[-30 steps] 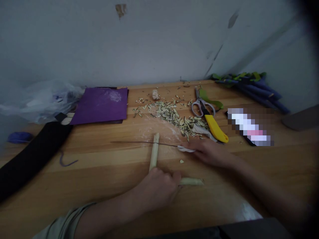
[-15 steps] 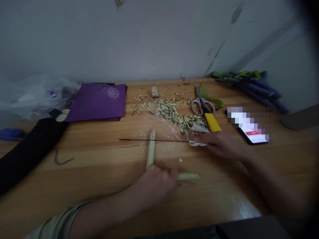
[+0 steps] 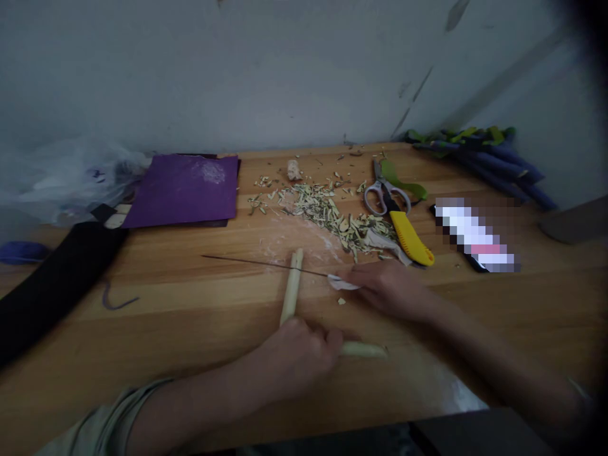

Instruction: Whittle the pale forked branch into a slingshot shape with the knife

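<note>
My left hand (image 3: 304, 351) is closed round a pale peeled stick (image 3: 291, 291), whose upper part points away from me; a second pale length (image 3: 365, 349) sticks out to the right of the fist. How the two join is hidden under the fingers. My right hand (image 3: 389, 286) pinches the white-wrapped end (image 3: 342, 283) of a thin dark blade (image 3: 247, 260). The blade lies across the stick near its far tip, slanting up to the left. A small pale chip (image 3: 341, 301) rests between the hands.
Wood shavings (image 3: 327, 215) lie beyond the hands, with scissors (image 3: 387, 190) and a yellow-handled cutter (image 3: 409, 237) beside them. A phone (image 3: 475, 234) and dark stems (image 3: 494, 161) are at right. Purple sheets (image 3: 185, 190), a plastic bag (image 3: 71, 180) and a black object (image 3: 61, 278) are at left.
My right hand has moved left and slightly nearer, sliding the blade leftward across the stick and tilting it. My left hand keeps its grip; the right-hand pale length sits slightly lower.
</note>
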Tool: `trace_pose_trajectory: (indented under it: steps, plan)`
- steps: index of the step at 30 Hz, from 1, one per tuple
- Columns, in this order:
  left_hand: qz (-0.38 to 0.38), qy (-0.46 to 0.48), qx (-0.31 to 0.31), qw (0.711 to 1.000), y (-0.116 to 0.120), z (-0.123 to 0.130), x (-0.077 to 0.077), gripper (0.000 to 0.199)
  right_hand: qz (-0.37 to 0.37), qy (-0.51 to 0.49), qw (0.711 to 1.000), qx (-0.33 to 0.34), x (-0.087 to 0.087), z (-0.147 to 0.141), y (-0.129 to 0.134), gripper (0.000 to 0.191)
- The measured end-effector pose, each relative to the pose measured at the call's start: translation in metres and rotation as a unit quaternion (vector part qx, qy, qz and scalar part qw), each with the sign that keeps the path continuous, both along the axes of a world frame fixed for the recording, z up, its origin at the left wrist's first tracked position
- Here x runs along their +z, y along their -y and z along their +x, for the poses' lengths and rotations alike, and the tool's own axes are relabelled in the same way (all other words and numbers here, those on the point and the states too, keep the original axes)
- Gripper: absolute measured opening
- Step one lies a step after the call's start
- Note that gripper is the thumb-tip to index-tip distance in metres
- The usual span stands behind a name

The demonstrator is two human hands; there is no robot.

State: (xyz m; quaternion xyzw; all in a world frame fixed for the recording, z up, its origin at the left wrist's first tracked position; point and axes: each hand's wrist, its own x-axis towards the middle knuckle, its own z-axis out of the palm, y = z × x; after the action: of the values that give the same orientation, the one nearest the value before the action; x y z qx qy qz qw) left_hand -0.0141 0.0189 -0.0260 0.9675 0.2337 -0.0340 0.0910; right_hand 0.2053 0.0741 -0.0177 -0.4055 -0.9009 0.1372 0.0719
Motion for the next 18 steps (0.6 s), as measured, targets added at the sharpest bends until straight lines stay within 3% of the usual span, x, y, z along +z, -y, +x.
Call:
trace_pose_trajectory:
  steps: [3, 7, 14, 18]
  plan:
    - [-0.023, 0.019, -0.022, 0.999, 0.006, 0.001, 0.003, 0.003, -0.05, 0.005, 0.998, 0.03, 0.001, -0.009, 0.004, 0.03]
    - [-0.032, 0.029, -0.037, 0.998, 0.011, 0.003, 0.006, 0.005, -0.125, -0.029, 0.99, 0.052, 0.008, 0.003, 0.004, 0.028]
    - [-0.02, 0.002, 0.039, 0.999, 0.005, 0.002, 0.003, 0.009, -0.08, -0.013, 0.997, 0.019, 0.002, -0.006, 0.009, 0.033]
    - [-0.019, 0.011, 0.078, 0.997, -0.002, -0.002, 0.001, 0.01, -0.092, 0.001, 0.996, 0.017, 0.008, 0.017, 0.0, 0.035]
